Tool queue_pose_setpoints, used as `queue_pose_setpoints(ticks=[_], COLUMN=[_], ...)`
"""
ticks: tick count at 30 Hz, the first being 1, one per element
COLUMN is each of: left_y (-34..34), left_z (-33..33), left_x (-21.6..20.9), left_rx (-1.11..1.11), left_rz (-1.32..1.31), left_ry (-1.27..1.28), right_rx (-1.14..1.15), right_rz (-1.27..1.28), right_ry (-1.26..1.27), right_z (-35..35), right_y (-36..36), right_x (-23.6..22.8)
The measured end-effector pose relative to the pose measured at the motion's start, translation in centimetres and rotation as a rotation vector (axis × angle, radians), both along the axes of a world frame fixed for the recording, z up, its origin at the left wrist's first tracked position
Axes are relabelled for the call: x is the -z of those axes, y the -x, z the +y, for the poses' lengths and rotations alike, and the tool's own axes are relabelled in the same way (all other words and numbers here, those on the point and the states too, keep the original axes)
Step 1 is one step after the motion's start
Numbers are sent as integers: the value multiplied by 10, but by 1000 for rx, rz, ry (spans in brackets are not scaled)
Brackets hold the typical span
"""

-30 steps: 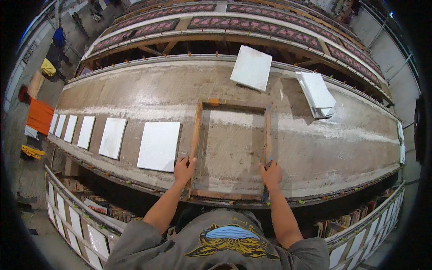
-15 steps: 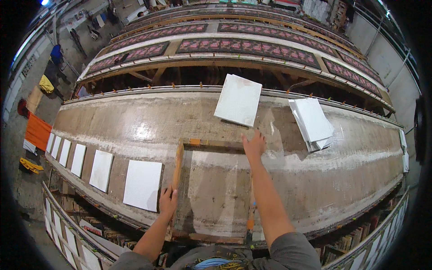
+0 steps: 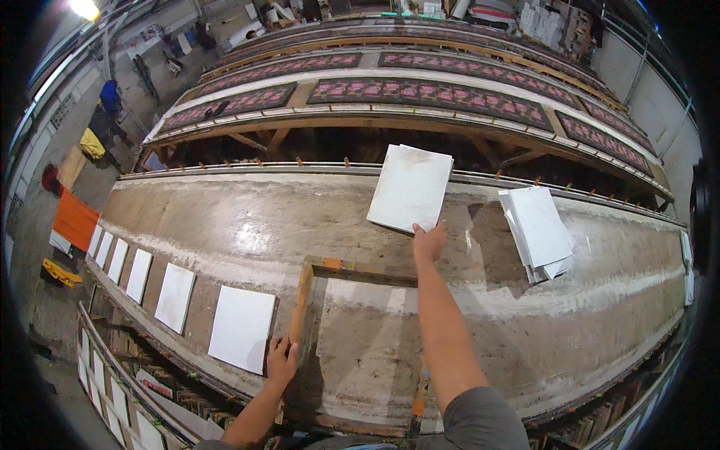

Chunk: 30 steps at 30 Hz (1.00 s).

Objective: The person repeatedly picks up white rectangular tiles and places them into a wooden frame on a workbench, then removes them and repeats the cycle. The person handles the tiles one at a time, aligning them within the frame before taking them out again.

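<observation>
On the left, a row of flat white panels (image 3: 241, 330) lies spaced out along the near edge of the long printing table (image 3: 172, 202). Just right of the closest one, the person's left hand (image 3: 281, 361) rests with fingers partly curled at the left bar of a wooden frame (image 3: 301, 307); how firmly it grips cannot be told. The frame lies on the table, and keeping that hand steady should stop it sliding while the other arm reaches across. Beyond the frame's far bar, the right hand (image 3: 430, 241) touches the near right corner of a small white pile (image 3: 410, 186), thumb at the edge; whether the fingers close underneath is hidden. A clean pick would likely need one panel separated and its corner pinched, without dragging the forearm on the frame. Farther right sits a skewed white stack (image 3: 536, 229), well apart from either hand.
</observation>
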State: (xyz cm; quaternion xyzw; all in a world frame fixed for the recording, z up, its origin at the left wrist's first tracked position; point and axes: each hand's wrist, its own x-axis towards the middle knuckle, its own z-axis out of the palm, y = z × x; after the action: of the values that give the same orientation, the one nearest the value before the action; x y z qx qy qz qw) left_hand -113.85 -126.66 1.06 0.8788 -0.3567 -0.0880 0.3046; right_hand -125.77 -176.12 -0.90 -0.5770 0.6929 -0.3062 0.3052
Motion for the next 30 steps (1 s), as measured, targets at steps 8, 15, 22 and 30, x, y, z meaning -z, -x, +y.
queue_pose_setpoints(ticks=[8, 15, 22, 30], left_y=[2, -6, 15, 35], left_z=[2, -19, -73, -27], left_x=[-9, -30, -40, -24], left_rx=[-21, 62, 137, 173], left_rz=[21, -137, 393, 473], left_ry=[-40, 185, 272, 198], right_rx=[-56, -145, -178, -221], right_rz=[-862, -888, -740, -532], right_ry=[-79, -198, -197, -236], right_z=[32, 192, 335, 350], right_y=[31, 108, 152, 192], right_x=[-28, -79, -59, 16])
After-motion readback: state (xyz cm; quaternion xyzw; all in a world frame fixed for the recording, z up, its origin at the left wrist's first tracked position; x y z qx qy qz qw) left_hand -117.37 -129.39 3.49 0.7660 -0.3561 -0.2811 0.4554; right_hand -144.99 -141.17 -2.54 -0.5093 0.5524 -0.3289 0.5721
